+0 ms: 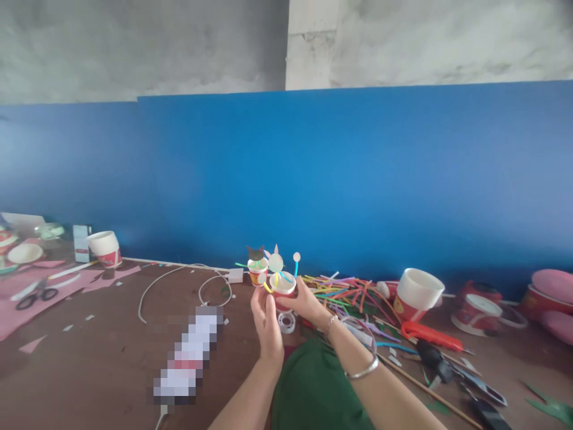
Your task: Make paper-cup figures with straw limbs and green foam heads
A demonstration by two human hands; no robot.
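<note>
A red and white paper cup [283, 283] is between my two hands near the blue wall. It carries a round white paper head with pointed ears [276, 261], and yellow and blue bent strips like arms ending in paper discs. My left hand [267, 319] grips the cup's left side, fingers pointing up. My right hand [308, 303] curls around its right side, thumb in front. Just behind to the left stands another decorated cup [258, 275] with a dark cat-eared paper piece. Below the held cup sits a roll of clear tape [286, 322].
Colourful pipe cleaners [344, 289] lie to the right, beside stacked paper cups [418, 292], an orange-red tool [432, 336] and scissors [481, 385]. A phone [190, 355] with a cable lies left of my hands. Further left are black scissors [38, 295] on pink paper [15, 310].
</note>
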